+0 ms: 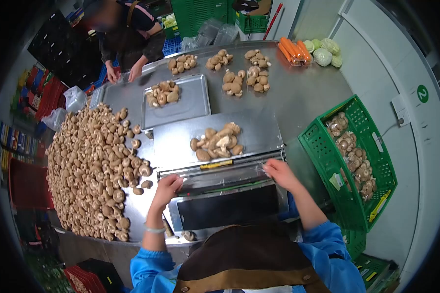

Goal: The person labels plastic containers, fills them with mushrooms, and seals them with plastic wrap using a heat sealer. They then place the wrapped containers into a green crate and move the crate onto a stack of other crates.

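Between my two hands a sheet of clear plastic film (220, 179) is stretched across the front of a wrapping machine (171, 149). My left hand (168, 189) pinches the film's left end, and my right hand (277, 173) pinches its right end. Just beyond the film, a small pile of brown mushrooms (217, 141) lies on the machine's metal top. A dark flat plate (227, 207) forms the machine's near part, below the film.
A large mushroom heap (93, 171) covers the left table. Behind the machine, a metal tray (195, 100) holds more mushrooms; several small piles (232, 83) lie beyond. At right stands a green crate (318, 141) with wrapped packs. Carrots (295, 51) and cabbages (322, 56) lie far right. A co-worker (132, 36) handles clear plastic.
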The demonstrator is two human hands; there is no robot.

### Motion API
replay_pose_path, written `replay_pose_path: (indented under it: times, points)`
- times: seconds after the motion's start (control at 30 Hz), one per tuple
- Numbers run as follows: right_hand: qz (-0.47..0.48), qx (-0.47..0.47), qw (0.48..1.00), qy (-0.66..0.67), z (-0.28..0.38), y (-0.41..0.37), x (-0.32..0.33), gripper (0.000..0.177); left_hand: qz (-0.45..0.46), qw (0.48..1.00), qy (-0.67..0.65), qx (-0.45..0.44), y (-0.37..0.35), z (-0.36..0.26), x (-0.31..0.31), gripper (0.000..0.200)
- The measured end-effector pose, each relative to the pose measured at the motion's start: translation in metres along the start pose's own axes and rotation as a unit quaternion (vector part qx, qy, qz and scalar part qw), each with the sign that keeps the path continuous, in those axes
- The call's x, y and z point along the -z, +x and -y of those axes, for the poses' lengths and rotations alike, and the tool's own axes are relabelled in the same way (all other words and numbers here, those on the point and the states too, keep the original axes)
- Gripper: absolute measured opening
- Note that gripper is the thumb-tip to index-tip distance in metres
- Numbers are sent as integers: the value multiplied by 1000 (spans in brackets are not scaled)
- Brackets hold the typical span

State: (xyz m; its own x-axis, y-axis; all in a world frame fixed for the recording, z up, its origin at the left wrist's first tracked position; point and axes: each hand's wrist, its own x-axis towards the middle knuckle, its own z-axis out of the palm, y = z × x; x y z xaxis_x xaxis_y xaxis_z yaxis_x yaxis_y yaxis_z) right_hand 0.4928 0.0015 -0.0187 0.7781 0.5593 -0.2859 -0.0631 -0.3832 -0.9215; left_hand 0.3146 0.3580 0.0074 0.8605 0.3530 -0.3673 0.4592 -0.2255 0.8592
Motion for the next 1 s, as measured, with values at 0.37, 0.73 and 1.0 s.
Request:
replay_pose_path:
  times: [0.37, 0.73, 1.0]
  points:
    - [-174, 232, 940, 181, 67, 156, -20, 18, -77, 963, -135, -219, 143, -66, -4, 31]
    - [74, 71, 987, -126, 36, 116, -38, 39, 108, 986, -5, -127, 123, 0, -29, 26]
    - [18, 110, 979, -172, 59, 61, -42, 42, -52, 964, 145, -215, 51, -58, -37, 33]
